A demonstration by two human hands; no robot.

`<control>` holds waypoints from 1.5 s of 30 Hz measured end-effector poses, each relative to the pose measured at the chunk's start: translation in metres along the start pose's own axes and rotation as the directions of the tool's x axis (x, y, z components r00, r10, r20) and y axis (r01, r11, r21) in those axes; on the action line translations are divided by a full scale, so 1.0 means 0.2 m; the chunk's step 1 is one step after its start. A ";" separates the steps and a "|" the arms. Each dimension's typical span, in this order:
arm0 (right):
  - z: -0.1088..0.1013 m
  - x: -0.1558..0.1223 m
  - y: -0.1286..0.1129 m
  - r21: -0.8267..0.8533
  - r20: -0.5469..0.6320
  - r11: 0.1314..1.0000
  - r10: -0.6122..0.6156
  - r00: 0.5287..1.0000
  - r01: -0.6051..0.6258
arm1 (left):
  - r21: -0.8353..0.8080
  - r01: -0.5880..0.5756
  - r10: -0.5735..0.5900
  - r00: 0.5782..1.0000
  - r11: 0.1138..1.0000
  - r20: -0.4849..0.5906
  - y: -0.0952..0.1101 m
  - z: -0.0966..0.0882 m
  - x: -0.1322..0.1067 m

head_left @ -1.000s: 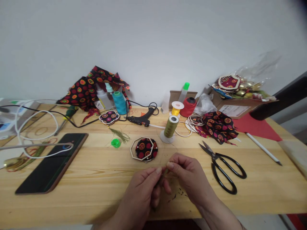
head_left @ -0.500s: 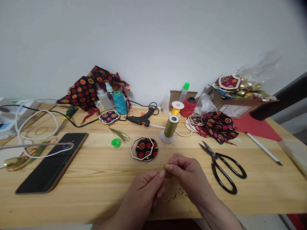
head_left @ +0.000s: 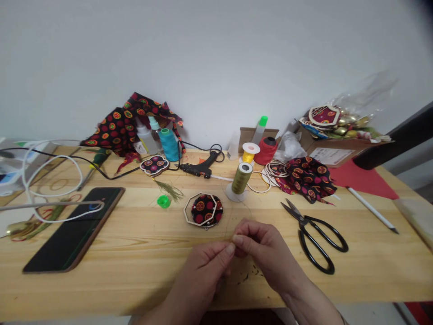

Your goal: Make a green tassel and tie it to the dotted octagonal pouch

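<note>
My left hand (head_left: 210,266) and my right hand (head_left: 262,248) meet low in the middle of the view, fingertips pinched together. A fine thread (head_left: 227,229) runs up from the pinch, and both hands seem closed on it; its ends are hidden by the fingers. Just beyond stands a spool of olive thread (head_left: 241,180) on a white base. Left of that spool lies a round patterned fabric piece (head_left: 216,215) with an octagonal wooden frame (head_left: 188,220) partly over it. Black-handled scissors (head_left: 304,220) rest with blades parted, right of my right hand.
A phone (head_left: 74,234) and white cable lie left. Behind are a glue gun (head_left: 199,168), a green cap (head_left: 163,201), a teal thread cone (head_left: 169,144) and a red one (head_left: 266,151). Patterned cloth (head_left: 309,178), a white pencil (head_left: 372,210) and a cardboard box (head_left: 324,151) are right.
Both hands stay pinched together and have shifted only slightly, my left fingertips edging a little to the right. Everything on the table stays in place.
</note>
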State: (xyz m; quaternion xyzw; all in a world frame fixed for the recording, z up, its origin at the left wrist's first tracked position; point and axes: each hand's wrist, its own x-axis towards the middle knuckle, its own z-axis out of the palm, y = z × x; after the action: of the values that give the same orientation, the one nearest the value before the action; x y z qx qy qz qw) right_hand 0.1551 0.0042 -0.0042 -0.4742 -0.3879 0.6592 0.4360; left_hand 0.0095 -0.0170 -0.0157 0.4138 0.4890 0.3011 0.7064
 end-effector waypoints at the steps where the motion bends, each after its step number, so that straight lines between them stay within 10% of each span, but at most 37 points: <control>1: 0.00 0.00 0.00 0.008 0.001 1.000 0.001 1.000 -0.001 | 0.001 0.001 -0.001 1.000 1.000 -0.001 0.00 0.00 0.00; 12: 0.04 0.00 0.08 0.139 -0.134 0.990 0.002 0.991 0.017 | -0.364 0.075 -0.079 0.997 0.928 0.006 0.03 0.03 0.01; 29: 0.03 -0.01 0.07 0.070 -0.088 0.997 -0.024 0.996 0.030 | -0.286 0.020 -0.032 0.999 0.958 -0.037 0.00 0.02 0.01; 35: -0.03 -0.01 0.12 0.075 -0.250 0.997 -0.012 0.968 0.032 | -0.321 -0.010 -0.027 0.993 0.947 -0.111 0.01 0.01 0.01; 45: -0.03 -0.04 0.09 0.085 -0.014 0.996 0.025 1.000 -0.024 | -0.295 -0.025 -0.006 0.995 0.955 -0.103 0.00 0.02 0.01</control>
State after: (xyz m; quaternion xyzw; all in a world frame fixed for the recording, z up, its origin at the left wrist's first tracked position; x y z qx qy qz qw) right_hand 0.1579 -0.0092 -0.0190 -0.4650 -0.3505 0.6767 0.4506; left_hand 0.0131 -0.0157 -0.0154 0.2897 0.4722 0.3951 0.7328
